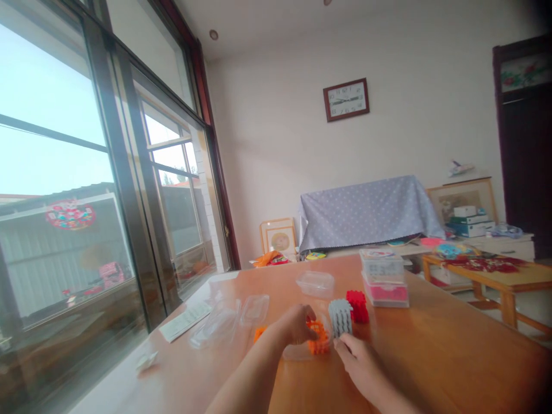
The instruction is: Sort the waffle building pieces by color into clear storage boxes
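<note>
My left hand (295,323) curls its fingers around the upper edge of a stack of orange toothed plastic pieces (319,339). The stack is at a shallow clear plastic container (295,353). My right hand (354,352) is closed, with thumb and forefinger at the lower end of a grey toothed stack (340,316). Just behind the grey one stands a red toothed stack (357,306). More orange pieces (259,333) show partly behind my left forearm. Blur hides the exact fingertip contact.
Clear boxes (383,279), one with pink contents, are stacked at the right on the wooden table (422,345). A clear tub (315,283) stands farther back. Clear lids (215,328), a printed sheet (185,322) and a crumpled wrapper (146,361) lie at the left, near the window.
</note>
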